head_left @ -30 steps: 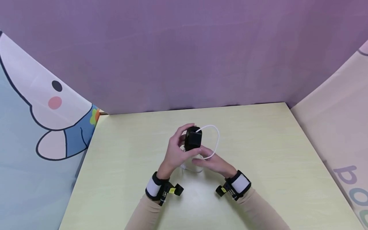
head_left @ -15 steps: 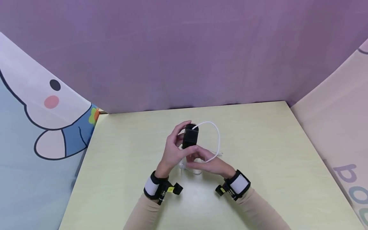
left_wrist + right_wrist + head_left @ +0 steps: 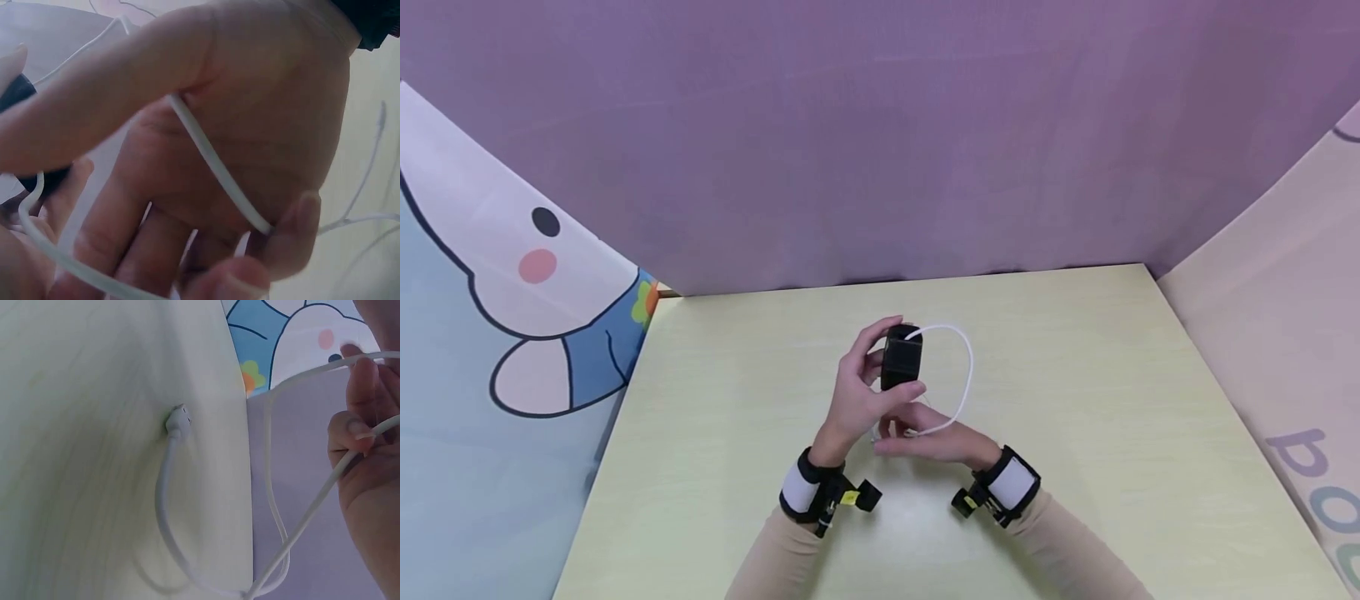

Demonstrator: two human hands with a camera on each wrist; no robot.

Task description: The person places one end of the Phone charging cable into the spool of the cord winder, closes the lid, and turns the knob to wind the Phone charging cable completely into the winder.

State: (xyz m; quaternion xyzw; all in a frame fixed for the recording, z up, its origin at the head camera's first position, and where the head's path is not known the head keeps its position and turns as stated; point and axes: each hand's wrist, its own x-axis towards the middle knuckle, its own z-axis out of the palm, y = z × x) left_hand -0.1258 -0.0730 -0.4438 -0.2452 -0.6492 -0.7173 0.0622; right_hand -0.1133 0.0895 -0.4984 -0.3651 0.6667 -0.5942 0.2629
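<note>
My left hand (image 3: 856, 403) holds a black charger block (image 3: 901, 360) between thumb and fingers, above the table. A white cable (image 3: 968, 367) loops from the block's upper end to the right hand. Just below, my right hand (image 3: 940, 446) pinches that cable, its fingers pointing left. In the left wrist view, the cable (image 3: 215, 162) crosses a palm in the middle, and the charger block (image 3: 22, 90) is partly hidden at the left edge. A white connector (image 3: 179, 420) at the cable's end hangs near the table in the right wrist view.
Both hands are over the middle of a pale table (image 3: 760, 350). A purple backdrop (image 3: 880, 150) stands behind its far edge. Printed panels flank it, with a cartoon figure (image 3: 580, 300) on the left one. Each wrist wears a strap with a small camera.
My right hand has moved slightly down and left along the cable. A cable end that showed right of it half a second ago is out of sight. The left hand has barely shifted.
</note>
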